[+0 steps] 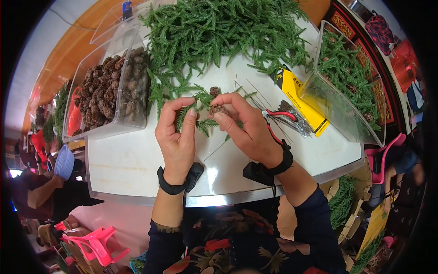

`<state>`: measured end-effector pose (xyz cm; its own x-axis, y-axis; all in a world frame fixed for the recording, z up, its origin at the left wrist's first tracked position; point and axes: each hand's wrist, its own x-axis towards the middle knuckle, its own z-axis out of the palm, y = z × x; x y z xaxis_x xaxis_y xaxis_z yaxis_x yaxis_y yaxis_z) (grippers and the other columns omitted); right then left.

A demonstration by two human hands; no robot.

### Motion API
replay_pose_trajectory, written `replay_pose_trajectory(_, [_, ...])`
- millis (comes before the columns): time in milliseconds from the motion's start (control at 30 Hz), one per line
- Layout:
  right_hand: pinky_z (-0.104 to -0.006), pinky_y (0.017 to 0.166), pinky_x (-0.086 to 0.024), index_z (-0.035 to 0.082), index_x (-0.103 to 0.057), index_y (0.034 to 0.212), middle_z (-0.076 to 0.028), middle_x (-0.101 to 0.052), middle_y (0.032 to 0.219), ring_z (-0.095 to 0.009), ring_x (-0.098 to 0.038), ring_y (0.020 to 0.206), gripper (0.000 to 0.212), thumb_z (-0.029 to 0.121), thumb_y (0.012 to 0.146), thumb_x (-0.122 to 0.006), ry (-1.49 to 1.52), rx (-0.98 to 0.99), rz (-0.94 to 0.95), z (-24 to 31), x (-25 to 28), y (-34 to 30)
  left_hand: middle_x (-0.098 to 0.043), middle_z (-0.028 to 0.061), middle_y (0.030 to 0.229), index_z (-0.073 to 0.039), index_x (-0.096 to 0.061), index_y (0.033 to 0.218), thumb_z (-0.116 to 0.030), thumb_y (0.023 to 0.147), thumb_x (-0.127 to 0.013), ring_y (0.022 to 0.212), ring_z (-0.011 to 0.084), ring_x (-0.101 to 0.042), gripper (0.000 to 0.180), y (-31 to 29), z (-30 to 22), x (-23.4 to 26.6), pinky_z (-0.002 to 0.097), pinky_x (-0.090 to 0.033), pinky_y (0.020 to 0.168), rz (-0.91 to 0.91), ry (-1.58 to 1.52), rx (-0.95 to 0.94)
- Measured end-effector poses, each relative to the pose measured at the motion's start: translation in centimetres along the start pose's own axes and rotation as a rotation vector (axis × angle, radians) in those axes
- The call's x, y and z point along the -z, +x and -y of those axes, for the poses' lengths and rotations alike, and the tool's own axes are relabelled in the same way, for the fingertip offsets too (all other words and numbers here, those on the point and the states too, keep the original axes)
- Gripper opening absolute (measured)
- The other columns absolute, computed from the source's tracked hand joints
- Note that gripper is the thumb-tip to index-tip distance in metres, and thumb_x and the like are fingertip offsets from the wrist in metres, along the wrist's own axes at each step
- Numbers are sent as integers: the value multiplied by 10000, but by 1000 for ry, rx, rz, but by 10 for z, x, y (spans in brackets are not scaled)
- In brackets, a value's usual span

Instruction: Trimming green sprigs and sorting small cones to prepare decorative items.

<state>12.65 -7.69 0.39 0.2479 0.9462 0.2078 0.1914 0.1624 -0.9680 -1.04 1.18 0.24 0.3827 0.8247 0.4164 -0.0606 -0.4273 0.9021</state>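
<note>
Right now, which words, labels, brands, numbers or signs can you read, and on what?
None that I can quote.
Yellow package: small marks near its upper end, too small to read.
Red-and-gold panel: gold markings, too blurred to tell whether they are writing or ornament.

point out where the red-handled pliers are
In the head view, the red-handled pliers lie on the white table, just right of the person's right hand, between it and the yellow package.
</note>
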Motion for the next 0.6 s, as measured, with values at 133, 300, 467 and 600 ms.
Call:
replay_pose_trajectory(133, [-206,630,-432,27,-492,1114,-36,-643,838,-60,-516,663,202,116,933,-510,-7,-51,-17,4,-1,-2,-611,101,914,9,-611,933,55,811,-597,812,191,-586,131,3,-2,0,256,-460,724,-28,199,-157])
replay_pose_trajectory(300, [-192,587,-408,23,-501,1100,-31,-641,818,-38,-481,624,193,107,927,-508,17,-92,-19,3,0,-3,-620,122,895,9,-615,909,80,791,-605,816,215,-599,138,5,-3,-2,279,-476,734,-59,341,-317])
replay_pose_trajectory(467, [-185,566,-391,21,-506,1095,-26,-638,799,-28,-461,602,190,105,924,-511,49,-97,-10,5,1,-4,-624,123,892,10,-618,904,83,788,-606,819,221,-601,137,5,-1,0,288,-478,739,-82,371,-305])
replay_pose_trajectory(600, [-180,556,-383,21,-507,1092,-19,-636,789,-26,-459,597,189,106,924,-515,15,-131,-8,7,1,-4,-619,92,920,6,-611,928,36,834,-606,857,182,-572,99,4,-2,-1,274,-452,781,-55,365,-292])
